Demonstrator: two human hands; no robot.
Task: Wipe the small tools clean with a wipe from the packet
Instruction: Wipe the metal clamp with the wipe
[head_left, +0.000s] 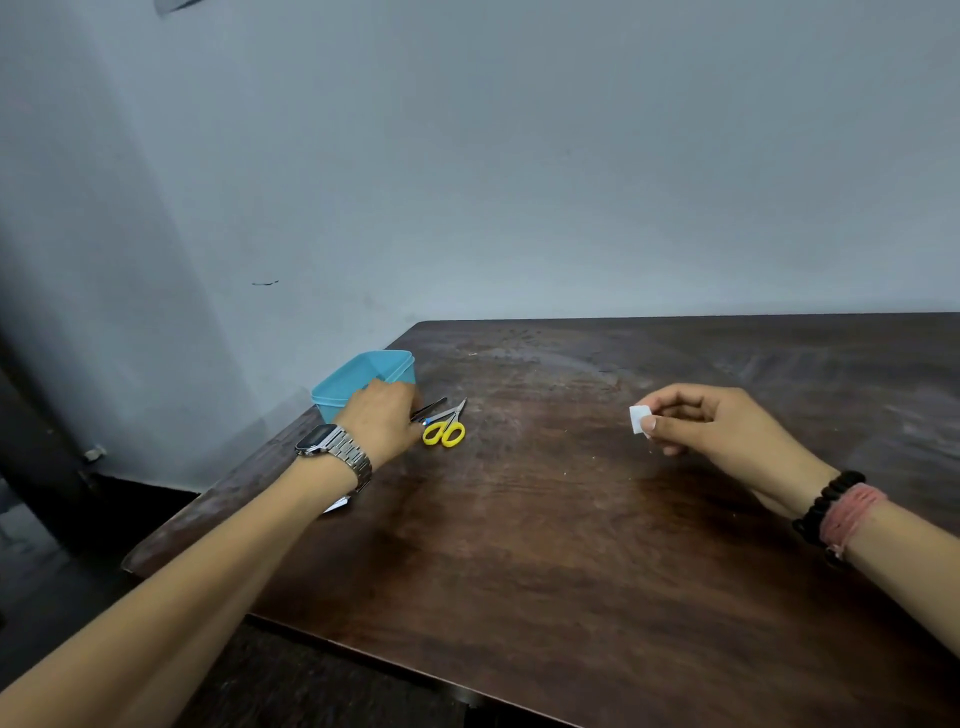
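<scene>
Small scissors with yellow handles (445, 427) lie on the dark wooden table (545, 545) near its left edge. Just left of them lies a thin dark metal tool (432, 408), its near end under my left hand (382, 421). My left hand reaches over that tool with fingers curled down; whether it grips the tool is hidden. My right hand (711, 423) hovers over the table's right half and pinches a small folded white wipe (638, 418) between thumb and fingers. A sliver of white packet (337, 504) shows under my left wrist.
A light blue plastic box (358, 382) stands at the table's left edge, right behind my left hand. A grey wall runs along the table's far edge. The floor drops away to the left of the table.
</scene>
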